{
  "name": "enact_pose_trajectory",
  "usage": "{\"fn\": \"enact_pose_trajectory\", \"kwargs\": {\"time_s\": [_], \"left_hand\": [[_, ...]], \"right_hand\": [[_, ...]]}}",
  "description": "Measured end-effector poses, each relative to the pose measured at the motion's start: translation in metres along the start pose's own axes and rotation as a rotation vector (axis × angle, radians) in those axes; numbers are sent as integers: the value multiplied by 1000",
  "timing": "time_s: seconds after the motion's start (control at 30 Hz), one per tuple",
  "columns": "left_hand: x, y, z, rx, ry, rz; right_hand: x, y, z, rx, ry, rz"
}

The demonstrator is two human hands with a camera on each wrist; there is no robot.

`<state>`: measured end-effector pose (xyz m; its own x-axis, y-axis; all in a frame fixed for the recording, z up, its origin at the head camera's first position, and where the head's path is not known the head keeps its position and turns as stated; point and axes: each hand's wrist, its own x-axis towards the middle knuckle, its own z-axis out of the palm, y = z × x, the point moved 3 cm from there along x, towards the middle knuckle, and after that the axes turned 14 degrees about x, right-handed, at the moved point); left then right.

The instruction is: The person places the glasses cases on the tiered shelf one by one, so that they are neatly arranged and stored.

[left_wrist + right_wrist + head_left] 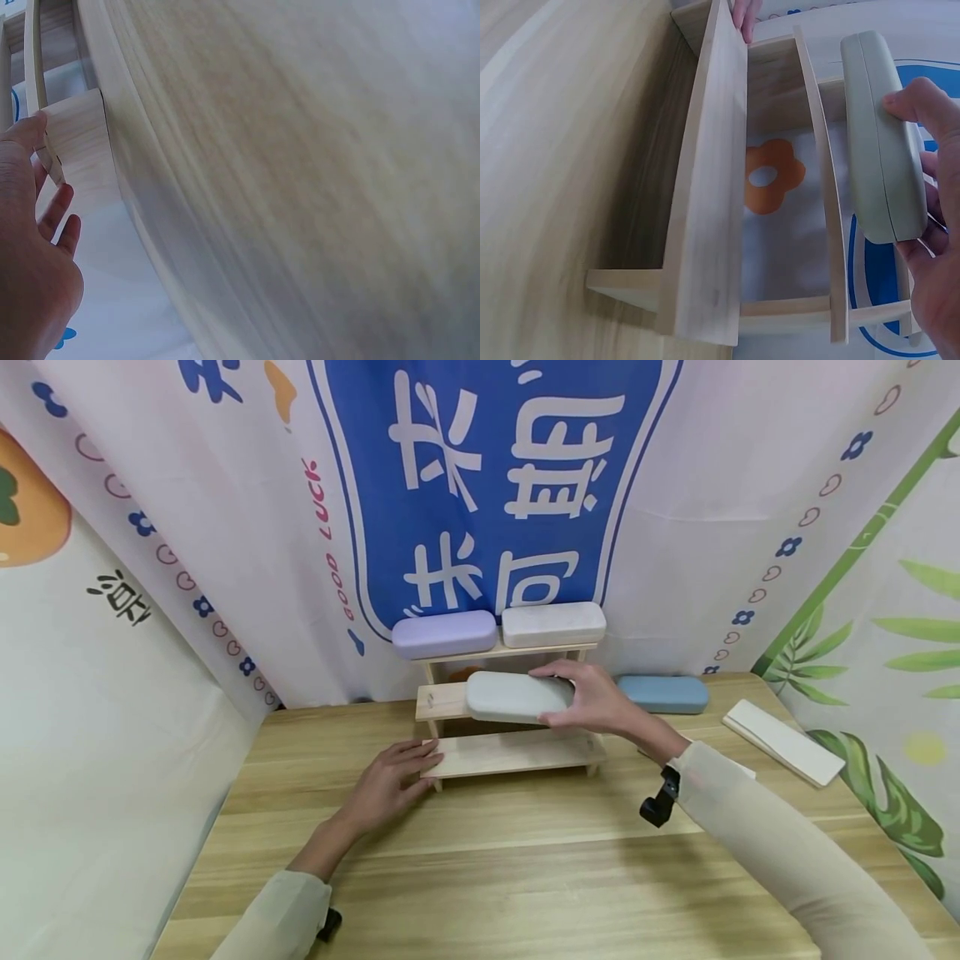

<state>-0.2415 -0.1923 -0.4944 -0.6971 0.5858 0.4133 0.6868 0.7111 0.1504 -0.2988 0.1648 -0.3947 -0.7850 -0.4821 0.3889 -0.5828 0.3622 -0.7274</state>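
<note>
A pale grey-green glasses case [510, 696] is gripped at its right end by my right hand [592, 697], thumb on one side and fingers on the other. It is at the middle tier of a three-step wooden stand [510, 755]; in the right wrist view, the case [881, 135] appears apart from the boards. My left hand [392, 781] holds the left end of the lowest step, and the left wrist view shows those fingers [58, 210] about the board's corner. A lilac glasses case [445, 635] and a white glasses case [553, 625] lie side by side on the top step.
On the wooden table [480, 868], a blue glasses case [663, 694] lies right of the stand. A white oblong item [783, 742] is farther right, and another pale flat item lies partly hidden under my right forearm. A printed curtain [675, 543] hangs behind.
</note>
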Motion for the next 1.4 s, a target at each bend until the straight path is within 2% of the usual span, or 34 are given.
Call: {"fn": "enact_pose_trajectory", "kwargs": {"time_s": [0.23,0.5,0.97,1.4], "left_hand": [[1,0,0,6,5,8],[2,1,0,0,13,14],[3,-1,0,2,13,18],[1,-2,2,-1,-50,-40]], "right_hand": [[15,-3,4,14,-7,-17],[27,-10,12,36,-24,20],[45,-5,30,48,-4,-9],[58,-3,48,14,-13,-28]]}}
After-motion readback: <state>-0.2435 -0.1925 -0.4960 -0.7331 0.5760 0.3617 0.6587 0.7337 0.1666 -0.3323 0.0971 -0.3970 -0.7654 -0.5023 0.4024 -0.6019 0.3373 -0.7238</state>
